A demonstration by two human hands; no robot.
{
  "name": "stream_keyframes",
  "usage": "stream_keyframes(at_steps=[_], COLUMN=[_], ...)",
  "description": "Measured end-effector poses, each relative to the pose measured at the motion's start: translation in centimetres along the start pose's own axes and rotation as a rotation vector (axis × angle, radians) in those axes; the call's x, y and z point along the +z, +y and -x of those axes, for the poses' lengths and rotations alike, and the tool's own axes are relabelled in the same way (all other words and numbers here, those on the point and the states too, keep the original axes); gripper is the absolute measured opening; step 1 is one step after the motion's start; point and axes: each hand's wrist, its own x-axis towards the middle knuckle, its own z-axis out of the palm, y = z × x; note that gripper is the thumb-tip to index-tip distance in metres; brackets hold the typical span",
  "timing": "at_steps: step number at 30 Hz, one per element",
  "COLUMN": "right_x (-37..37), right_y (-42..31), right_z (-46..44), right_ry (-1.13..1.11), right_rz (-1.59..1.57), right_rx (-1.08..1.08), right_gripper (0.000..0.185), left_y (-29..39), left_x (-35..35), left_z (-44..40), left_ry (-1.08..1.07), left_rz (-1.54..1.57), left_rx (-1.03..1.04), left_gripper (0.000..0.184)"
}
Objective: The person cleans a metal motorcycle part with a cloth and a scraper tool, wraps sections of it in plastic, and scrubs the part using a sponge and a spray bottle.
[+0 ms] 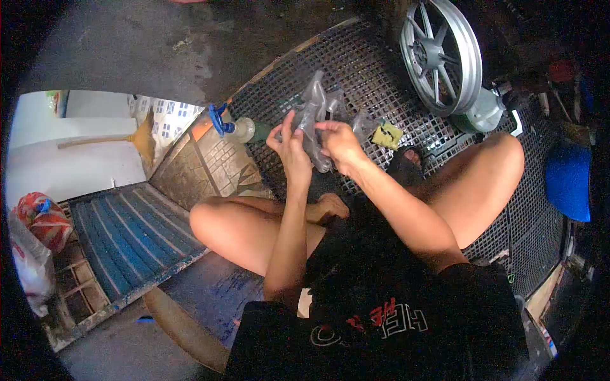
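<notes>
Between my hands is a grey, irregular part (313,105) with a smooth, metal-like sheen; its exact kind is unclear. My left hand (293,149) grips it from the left, thumb against its face and some fingers raised apart. On the other side, my right hand (342,147) has its index finger stretched onto the part and the other fingers curled in. Anything small inside that curl is hidden. More grey shapes (361,124) lie just beyond the right hand. A yellow sponge-like piece (386,135) with dark patches rests on the black grid mat (270,89).
A silver spoked wheel (429,54) stands at the upper right, beside a pale green container (483,113). Left of my hands is a blue-handled fitting (220,120). A blue striped mat (130,235), a broom (143,141) and a blue object (569,184) lie farther out.
</notes>
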Motion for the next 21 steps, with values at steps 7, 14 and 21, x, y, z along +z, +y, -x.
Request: stream_keyframes(at_steps=[7, 14, 21], right_x=[-1.9, -3.7, -6.5], right_y=[1.3, -1.5, -2.2], right_z=[-1.1, -1.5, -3.4], right_ry=[-0.170, -0.458, -0.784], right_rz=[0.249, 0.350, 0.619], right_rx=[-0.036, 0.004, -0.085], right_gripper=[0.027, 0.031, 0.032], left_y=[0.6, -0.5, -0.7], left_x=[-0.2, 0.1, 0.0], left_z=[0.3, 0.0, 0.2], left_ry=[-0.008, 0.016, -0.002], left_rz=[0.040, -0.004, -0.038], left_rx=[-0.073, -0.018, 0.026], left_gripper=[0.043, 0.041, 0.041])
